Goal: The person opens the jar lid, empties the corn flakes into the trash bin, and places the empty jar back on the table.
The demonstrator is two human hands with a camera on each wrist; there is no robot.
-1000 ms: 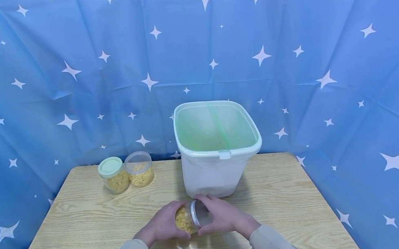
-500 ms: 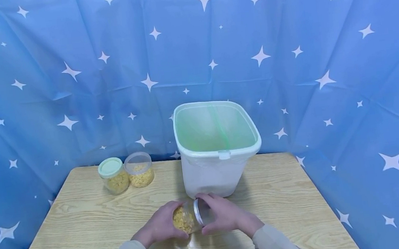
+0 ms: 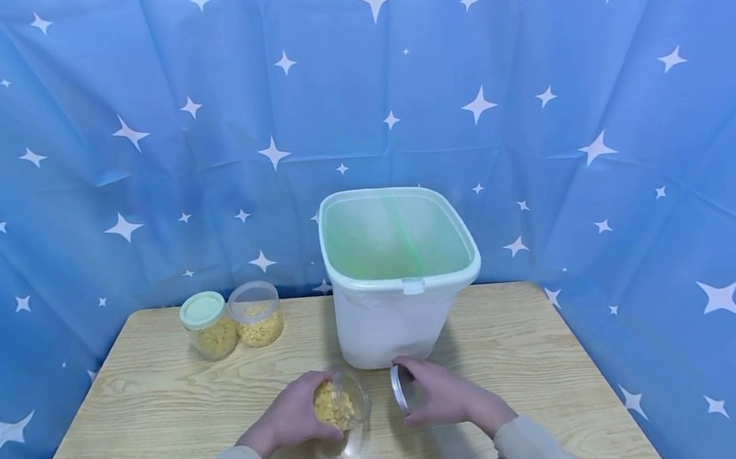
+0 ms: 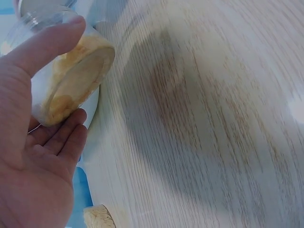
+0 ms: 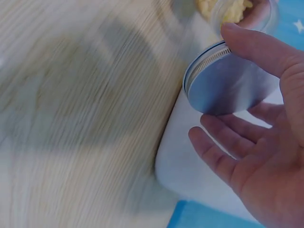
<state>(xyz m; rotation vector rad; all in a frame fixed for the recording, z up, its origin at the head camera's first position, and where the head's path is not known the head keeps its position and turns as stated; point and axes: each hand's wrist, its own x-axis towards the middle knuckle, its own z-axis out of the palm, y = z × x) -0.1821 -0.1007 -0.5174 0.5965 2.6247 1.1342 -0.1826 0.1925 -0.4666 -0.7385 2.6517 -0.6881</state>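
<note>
My left hand (image 3: 299,413) grips a clear jar (image 3: 358,397) tilted onto its side, its mouth facing right and yellow flakes (image 3: 331,406) lying inside. From the left wrist view, thumb and fingers wrap the jar's wall (image 4: 78,71), with its base toward the camera. A silver metal screw lid (image 3: 398,390) is held by its edge in my right hand (image 3: 443,395), apart from the jar. The right wrist view shows the lid's flat top (image 5: 228,85) between thumb and fingertips. Both hands are above the table's front half, before a white bin.
The tall white bin (image 3: 386,326) with a pale green inside and open top stands at the table's back middle. Back left are a jar with a mint lid (image 3: 204,309) and an open clear tub (image 3: 261,332), both holding yellow flakes. A blue star-patterned curtain (image 3: 197,165) surrounds the wooden table (image 3: 156,405).
The silver lid has come off the jar. My right hand has moved right with it, opening a gap, while my left hand has shifted slightly left with the jar.
</note>
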